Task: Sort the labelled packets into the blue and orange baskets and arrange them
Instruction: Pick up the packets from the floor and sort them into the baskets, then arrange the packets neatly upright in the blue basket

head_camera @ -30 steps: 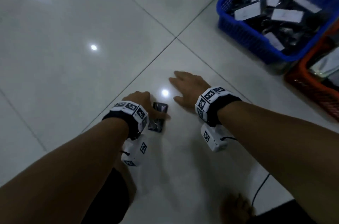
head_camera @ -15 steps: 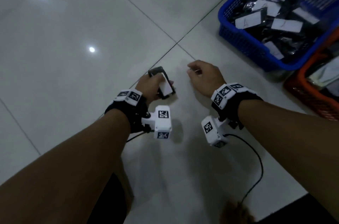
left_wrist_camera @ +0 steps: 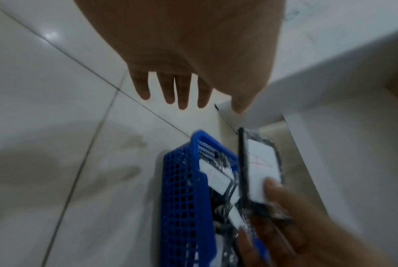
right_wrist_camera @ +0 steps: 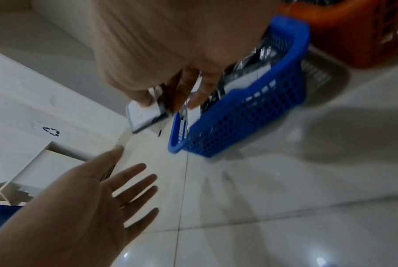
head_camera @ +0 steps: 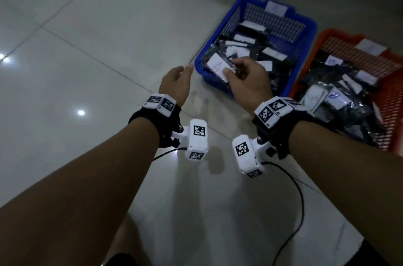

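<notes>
The right hand [head_camera: 246, 82] pinches a labelled packet [head_camera: 219, 66] over the blue basket [head_camera: 220, 86]'s near-left corner, long axis slanting, while the left hand [head_camera: 175, 84] hovers spread beside.

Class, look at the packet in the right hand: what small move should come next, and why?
Probably lower and release it. The right hand pinches the labelled packet above the near corner of the blue basket, where similar packets lie; the left hand is open beside it.
</notes>
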Tool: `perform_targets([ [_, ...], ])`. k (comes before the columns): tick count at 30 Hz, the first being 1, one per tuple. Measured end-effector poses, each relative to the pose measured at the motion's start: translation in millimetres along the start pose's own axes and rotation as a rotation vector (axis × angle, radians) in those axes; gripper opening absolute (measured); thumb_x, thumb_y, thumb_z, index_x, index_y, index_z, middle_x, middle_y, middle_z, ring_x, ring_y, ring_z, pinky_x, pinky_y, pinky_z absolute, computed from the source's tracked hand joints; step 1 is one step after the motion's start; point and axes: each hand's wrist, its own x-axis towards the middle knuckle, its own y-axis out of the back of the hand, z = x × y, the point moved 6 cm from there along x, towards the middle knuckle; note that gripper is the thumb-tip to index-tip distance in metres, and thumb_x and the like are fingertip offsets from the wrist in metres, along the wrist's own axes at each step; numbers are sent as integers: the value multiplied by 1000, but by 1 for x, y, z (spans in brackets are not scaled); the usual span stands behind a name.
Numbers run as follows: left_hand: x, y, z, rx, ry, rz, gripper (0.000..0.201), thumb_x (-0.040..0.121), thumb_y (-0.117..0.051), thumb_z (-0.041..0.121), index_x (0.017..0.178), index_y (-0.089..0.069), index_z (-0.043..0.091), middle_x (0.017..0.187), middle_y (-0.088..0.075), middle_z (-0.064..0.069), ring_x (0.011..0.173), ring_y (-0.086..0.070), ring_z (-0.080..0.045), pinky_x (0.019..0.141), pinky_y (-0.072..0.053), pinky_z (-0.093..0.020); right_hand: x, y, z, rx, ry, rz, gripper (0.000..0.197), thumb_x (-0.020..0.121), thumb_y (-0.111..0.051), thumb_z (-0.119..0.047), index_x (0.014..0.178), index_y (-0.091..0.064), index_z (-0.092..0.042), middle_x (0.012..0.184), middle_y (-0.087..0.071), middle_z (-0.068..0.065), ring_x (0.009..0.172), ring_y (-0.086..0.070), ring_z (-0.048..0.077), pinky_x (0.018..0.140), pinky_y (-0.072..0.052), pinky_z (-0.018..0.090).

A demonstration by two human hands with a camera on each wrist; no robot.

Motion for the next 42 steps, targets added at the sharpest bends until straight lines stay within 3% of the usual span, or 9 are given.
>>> perform_targets([
  [3, 21, -24, 32, 355, -226, 71, 45, 93, -53, 40, 131, -53, 15, 132, -54, -8, 118, -53, -23, 92, -36, -21, 20, 48, -1, -131, 80, 160, 21, 90, -61, -27, 109, -62, -18, 92, -64, -5, 84, -61, 12, 76, -52, 28],
  [5, 37, -43, 46, 482, -322, 34, 43, 94, -52, 30, 132, -50, 9, 131, -51, -16, 117, -52, -30, 92, -39, -27, 31, 67, 8, -251, 68, 197, 24, 92, -57, -28, 114, -60, -18, 94, -63, -5, 86, -60, 12, 77, -47, 24],
  [9, 75, -72, 49, 656, -352, -43, 33, 91, -50, 16, 120, -50, 0, 120, -54, -25, 107, -54, -40, 82, -44, -37, 50, 80, 35, -362, -32, 196, 30, 94, -52, -25, 123, -57, -15, 106, -66, 6, 91, -60, 18, 76, -41, 19],
  [13, 99, -76, 38, 765, -317, -148, 35, 84, -56, 10, 118, -50, 3, 113, -60, -21, 98, -60, -37, 73, -45, -32, 59, 72, 46, -540, -57, 236, 41, 94, -50, -28, 132, -52, -13, 124, -57, 11, 114, -53, 28, 95, -44, 34],
  [17, 114, -73, 47, 874, -352, -244, 49, 82, -60, 12, 128, -45, 6, 116, -58, -19, 100, -59, -35, 80, -52, -38, 67, 68, 26, -657, -26, 364, 39, 91, -50, -33, 124, -58, -13, 124, -57, 9, 116, -52, 29, 95, -44, 42],
  [26, 144, -96, 155, 823, -669, -366, 44, 85, -59, 24, 125, -51, 9, 117, -52, -18, 104, -55, -35, 87, -50, -42, 116, 79, -32, -705, -132, 163, 32, 96, -49, -32, 121, -60, -16, 128, -57, 8, 112, -57, 26, 94, -49, 36],
  [31, 155, -118, 160, 872, -815, -380, 40, 87, -59, 26, 125, -57, 15, 119, -54, -16, 107, -56, -35, 87, -50, -42, 146, 81, -1, -558, -172, 117, 19, 93, -53, -31, 107, -63, -23, 104, -63, -1, 92, -60, 20, 88, -53, 37],
  [38, 159, -161, 179, 1079, -835, -459, 41, 87, -59, 28, 125, -57, 14, 118, -54, -19, 106, -55, -36, 88, -46, -38, 173, 105, 30, -493, -247, -92, 19, 94, -56, -31, 105, -66, -19, 106, -67, 3, 97, -62, 22, 88, -51, 32],
  [42, 200, -177, 173, 1084, -769, -324, 48, 88, -57, 29, 130, -48, 9, 126, -48, -21, 113, -50, -39, 92, -46, -44, 200, 96, 52, -478, -276, -158, 24, 93, -59, -31, 103, -71, -14, 104, -69, 7, 97, -63, 24, 89, -52, 32],
])
